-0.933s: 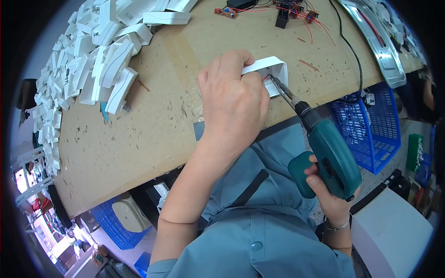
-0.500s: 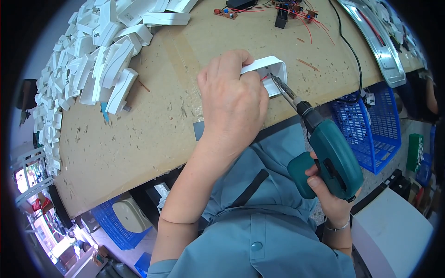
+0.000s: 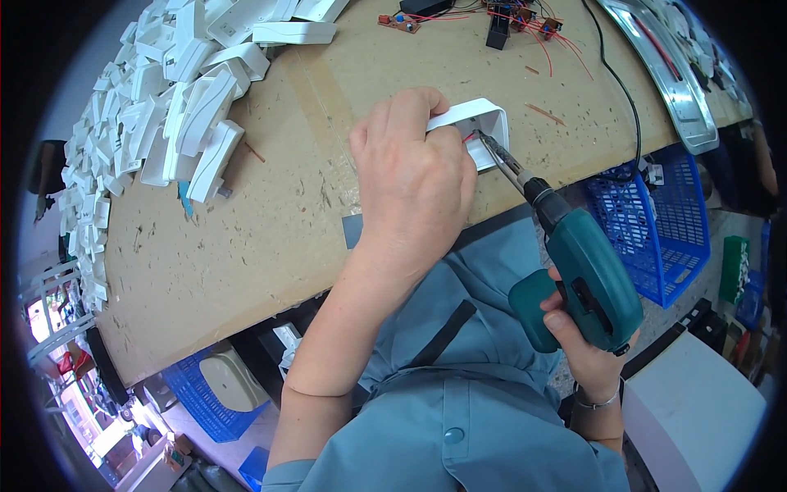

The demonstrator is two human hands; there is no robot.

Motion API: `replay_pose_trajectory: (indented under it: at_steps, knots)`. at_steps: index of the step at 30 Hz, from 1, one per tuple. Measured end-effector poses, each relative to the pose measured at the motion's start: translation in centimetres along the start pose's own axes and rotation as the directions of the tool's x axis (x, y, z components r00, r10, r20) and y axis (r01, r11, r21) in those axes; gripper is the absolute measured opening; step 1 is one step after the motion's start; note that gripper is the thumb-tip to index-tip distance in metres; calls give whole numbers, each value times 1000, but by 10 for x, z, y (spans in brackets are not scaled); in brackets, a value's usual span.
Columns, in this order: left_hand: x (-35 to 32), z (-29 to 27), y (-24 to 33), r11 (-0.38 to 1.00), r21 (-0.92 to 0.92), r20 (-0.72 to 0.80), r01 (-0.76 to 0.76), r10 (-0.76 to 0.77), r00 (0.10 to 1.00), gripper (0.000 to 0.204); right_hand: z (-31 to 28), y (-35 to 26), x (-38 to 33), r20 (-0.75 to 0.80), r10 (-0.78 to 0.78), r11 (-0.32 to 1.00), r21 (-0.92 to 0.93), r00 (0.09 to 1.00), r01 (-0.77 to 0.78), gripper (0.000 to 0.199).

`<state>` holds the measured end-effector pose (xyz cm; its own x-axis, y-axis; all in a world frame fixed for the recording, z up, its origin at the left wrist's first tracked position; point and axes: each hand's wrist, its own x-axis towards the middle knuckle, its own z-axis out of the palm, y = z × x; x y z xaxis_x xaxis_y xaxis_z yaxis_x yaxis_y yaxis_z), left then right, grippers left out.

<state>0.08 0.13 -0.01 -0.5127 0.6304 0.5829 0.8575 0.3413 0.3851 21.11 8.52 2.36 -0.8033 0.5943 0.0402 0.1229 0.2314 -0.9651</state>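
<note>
Green pistol-grip soldering gun point(image 3: 593, 275), just one, probably weighty and best grasped where the right hand point(image 3: 586, 353) curls around it, points into a single white plastic casing point(image 3: 496, 125), likely light and stiff, pinched edgewise by the closed left hand point(image 3: 414, 172), one red wire point(image 3: 469, 137) beside the latter.

Dark green tool point(image 3: 602, 266); white casing point(image 3: 494, 125); tan, dark-flecked tabletop point(image 3: 238, 246); blue crate point(image 3: 656, 271); red wires point(image 3: 548, 61).
</note>
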Motion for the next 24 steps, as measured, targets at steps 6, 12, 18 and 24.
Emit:
replay_pose_trajectory:
  at_steps: [6,12,18,24]
  knots:
    - [-1,0,-1,1000,0,-3,-1,1,1000,5,1,-3,-3,0,45,997,65,999,-45,44]
    - [0,0,-1,1000,8,-2,7,-7,1000,5,-4,-1,-10,0,99,983,155,995,-98,43]
    - [-1,0,0,1000,20,-3,2,-2,1000,5,-19,3,-21,92,140,976,155,986,-153,59]
    - [-2,-2,1,1000,28,-2,-2,2,1000,5,-19,0,-18,16,143,955,260,990,-142,63]
